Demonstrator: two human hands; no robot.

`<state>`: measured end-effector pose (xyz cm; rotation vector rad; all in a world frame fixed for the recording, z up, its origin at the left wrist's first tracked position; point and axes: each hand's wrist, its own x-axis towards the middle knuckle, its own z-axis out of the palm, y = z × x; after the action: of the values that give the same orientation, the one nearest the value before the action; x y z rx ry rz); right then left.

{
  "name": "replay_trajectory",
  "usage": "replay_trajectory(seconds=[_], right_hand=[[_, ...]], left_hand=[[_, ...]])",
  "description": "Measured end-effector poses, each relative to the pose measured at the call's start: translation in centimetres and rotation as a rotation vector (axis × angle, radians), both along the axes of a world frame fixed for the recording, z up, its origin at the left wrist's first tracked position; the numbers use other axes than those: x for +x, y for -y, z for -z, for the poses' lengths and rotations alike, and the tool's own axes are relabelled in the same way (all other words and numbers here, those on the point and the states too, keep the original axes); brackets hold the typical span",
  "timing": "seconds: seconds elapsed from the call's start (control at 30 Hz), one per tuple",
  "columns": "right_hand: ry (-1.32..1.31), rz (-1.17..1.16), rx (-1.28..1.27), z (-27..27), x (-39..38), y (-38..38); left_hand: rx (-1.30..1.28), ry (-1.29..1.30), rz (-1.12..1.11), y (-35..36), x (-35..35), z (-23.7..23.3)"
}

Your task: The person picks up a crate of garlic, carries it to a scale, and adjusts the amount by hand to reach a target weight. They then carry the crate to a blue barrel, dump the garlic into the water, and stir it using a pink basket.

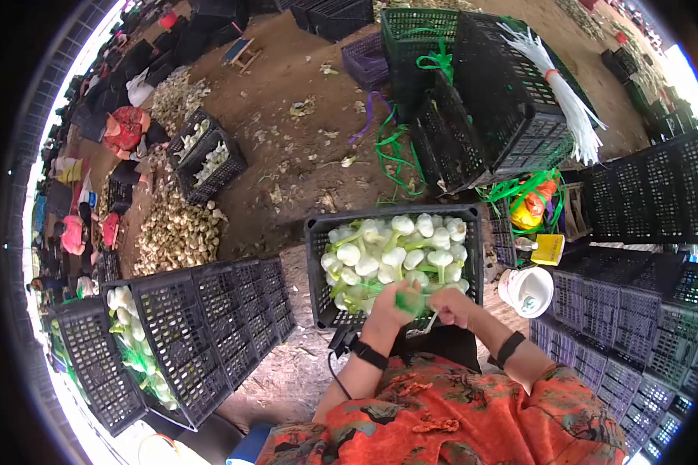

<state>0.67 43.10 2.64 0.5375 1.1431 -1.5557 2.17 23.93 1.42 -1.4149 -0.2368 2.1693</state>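
A black plastic crate (315,267) full of white garlic bulbs (394,256) with green stems sits right in front of me. Over its near edge, my left hand (392,305) is closed around a green mesh bag (409,302). Close beside it on the right, my right hand (453,307) has its fingers pinched together. A thin white strip (432,320) shows at those fingertips, and its far end is hidden. What the mesh bag contains is blurred.
Black crates (209,325) stand at left, one with netted garlic (136,341). Stacked crates (512,101) ahead carry a bundle of white strips (562,89). A white bucket (526,291) and more crates (620,302) are at right. A garlic heap (178,232) and people lie far left.
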Motion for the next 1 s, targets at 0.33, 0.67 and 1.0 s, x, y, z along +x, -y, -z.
replay_trajectory(seconds=[0.33, 0.67, 1.0], right_hand=[[-1.318, -0.799, 0.095, 2.3, -7.4, 12.8], [-1.100, -0.412, 0.320, -7.0, -9.4, 7.2], [-0.444, -0.087, -0.537, 0.0, 5.4, 12.4]], left_hand=[[-0.280, -0.553, 0.222, -0.9, 3.0, 2.4], [-0.167, -0.373, -0.238, -3.6, 2.2, 1.7], [-0.326, -0.199, -0.433, -5.8, 2.0, 6.3]])
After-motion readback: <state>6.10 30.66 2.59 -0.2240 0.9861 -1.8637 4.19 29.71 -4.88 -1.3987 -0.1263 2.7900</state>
